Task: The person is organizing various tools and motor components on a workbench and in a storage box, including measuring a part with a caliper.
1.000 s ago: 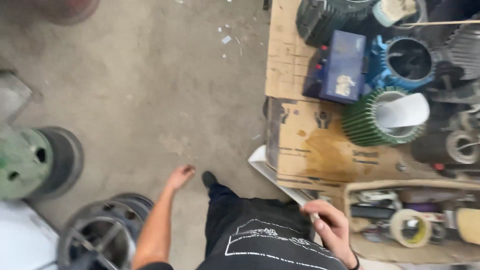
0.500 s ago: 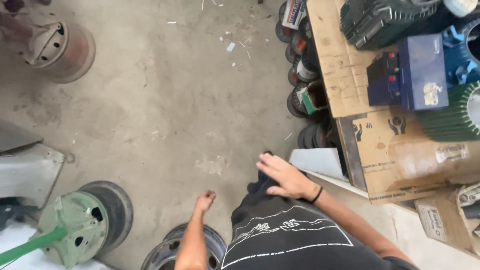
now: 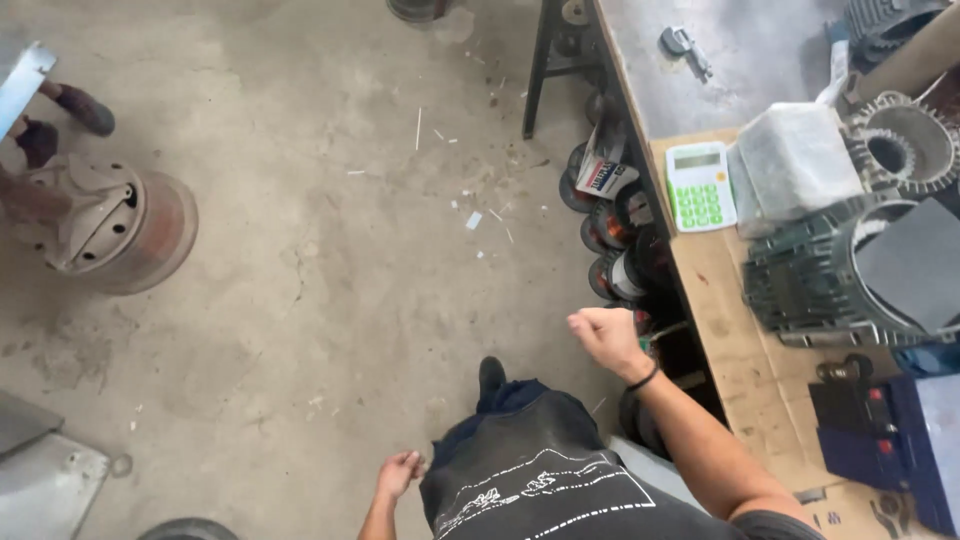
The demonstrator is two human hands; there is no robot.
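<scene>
Grey concrete floor point(image 3: 300, 260), cracked and littered with pale scraps, fills most of the view, with a workbench point(image 3: 740, 340) running down the right side under a layer of cardboard. The right hand point(image 3: 603, 335) is raised in front of the body, just off the bench's edge, its fingers curled loosely inward; nothing shows inside the curl, and I cannot tell whether it pinches anything small. It hangs over a row of wire spools point(image 3: 615, 235) stored on edge beneath the bench, the nearest things to it. The row runs along the bench edge, away from the person, and each spool's axis lies roughly level, pointing along that row. As I read it, nothing has been picked up yet: the spools all sit in their places and no tool is in hand. The left hand point(image 3: 398, 473) hangs low beside the dark shirt, half open and empty, touching nothing. On the bench top lie a white calculator with green keys point(image 3: 699, 186), a ribbed grey motor housing point(image 3: 830, 275) on its side with its open end facing right, and a small metal tool point(image 3: 684, 46) farther back. A rusty drum-shaped part point(image 3: 105, 228) stands on the floor at left.
</scene>
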